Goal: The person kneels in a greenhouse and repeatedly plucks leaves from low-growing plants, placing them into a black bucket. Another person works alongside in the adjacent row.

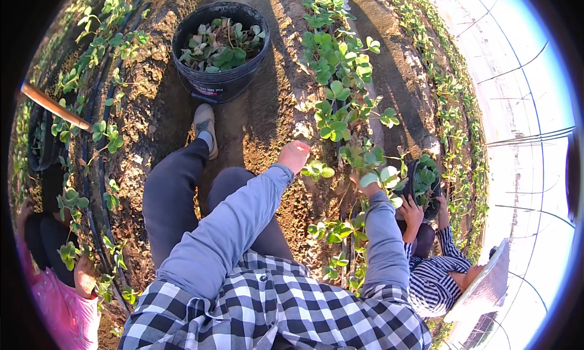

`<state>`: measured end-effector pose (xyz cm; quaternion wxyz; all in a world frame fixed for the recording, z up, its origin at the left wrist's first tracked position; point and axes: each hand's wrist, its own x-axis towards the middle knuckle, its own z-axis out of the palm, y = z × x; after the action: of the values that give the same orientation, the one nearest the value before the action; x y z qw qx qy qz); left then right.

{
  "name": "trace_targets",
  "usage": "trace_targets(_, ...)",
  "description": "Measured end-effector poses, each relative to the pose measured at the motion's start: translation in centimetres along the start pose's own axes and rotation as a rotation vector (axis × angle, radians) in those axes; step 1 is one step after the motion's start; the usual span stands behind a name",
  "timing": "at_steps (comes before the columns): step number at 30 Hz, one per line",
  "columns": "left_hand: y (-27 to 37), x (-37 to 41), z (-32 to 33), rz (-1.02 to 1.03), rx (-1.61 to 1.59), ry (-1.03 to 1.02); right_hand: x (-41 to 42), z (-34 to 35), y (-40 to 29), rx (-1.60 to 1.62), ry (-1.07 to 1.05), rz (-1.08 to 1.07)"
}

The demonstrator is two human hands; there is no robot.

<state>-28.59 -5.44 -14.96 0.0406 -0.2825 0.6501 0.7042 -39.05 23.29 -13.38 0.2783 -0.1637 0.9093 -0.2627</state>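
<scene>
My left hand (294,156) is curled into a loose fist over the near side of the raised soil bed. A small sprig of strawberry leaves (318,170) lies right against its fingers; whether they grip its stem is hidden. On the other side, my right hand (367,188) reaches in among the leaves of a strawberry plant (365,156). Foliage covers part of its fingers, so I cannot see what they hold. Ahead of my foot stands a black plastic bucket (207,83), filled with green and withered leaves (223,46).
Black drip hoses (101,167) run along the left bed. To the right, a person in a striped top (433,284) holds a dark bucket of leaves (426,179). Another person in pink (68,309) crouches left, near a second bucket (43,142) and a wooden handle (54,107).
</scene>
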Motion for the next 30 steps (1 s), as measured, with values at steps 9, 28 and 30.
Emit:
trace_targets(9, -2.4, 1.9, -0.9, 0.067, 0.008, 0.219, -2.1, -1.1, -9.0, 0.078, -0.158, -0.129)
trace_targets(28, -0.5, 0.3, 1.7, 0.172, 0.412, -0.445, -1.5, 1.3, -6.6, 0.130, -0.280, 0.053)
trace_targets(30, 1.1, -0.7, 1.8, 0.096, 0.416, -0.594, -2.6, 1.6, -5.0, -0.241, -0.242, -0.336)
